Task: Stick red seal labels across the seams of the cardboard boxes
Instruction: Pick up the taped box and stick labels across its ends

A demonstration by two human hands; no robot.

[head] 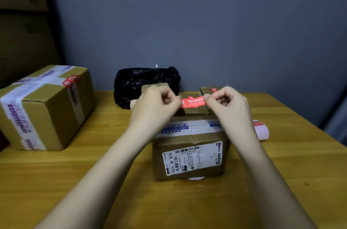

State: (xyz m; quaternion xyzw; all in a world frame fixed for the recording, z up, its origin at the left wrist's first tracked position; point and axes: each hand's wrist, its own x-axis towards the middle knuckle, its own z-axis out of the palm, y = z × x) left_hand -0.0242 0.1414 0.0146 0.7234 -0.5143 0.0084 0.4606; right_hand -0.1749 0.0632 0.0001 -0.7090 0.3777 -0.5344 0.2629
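A red seal label (193,102) with white print is stretched in the air between my two hands. My left hand (155,105) pinches its left end and my right hand (226,105) pinches its right end. Both hover above a taped cardboard box (189,150) with a white shipping label on its front, standing in the middle of the wooden table (93,181). Behind my hands are smaller cardboard boxes (196,111), one at the right (207,90) bearing a red label. A large cardboard box (45,105) at the left carries a red label (70,81) on its top edge.
A crumpled black plastic bag (137,82) lies at the back of the table against the grey wall. A roll of label backing (261,130) lies to the right of the middle box. Dark shelving with boxes stands at the far left.
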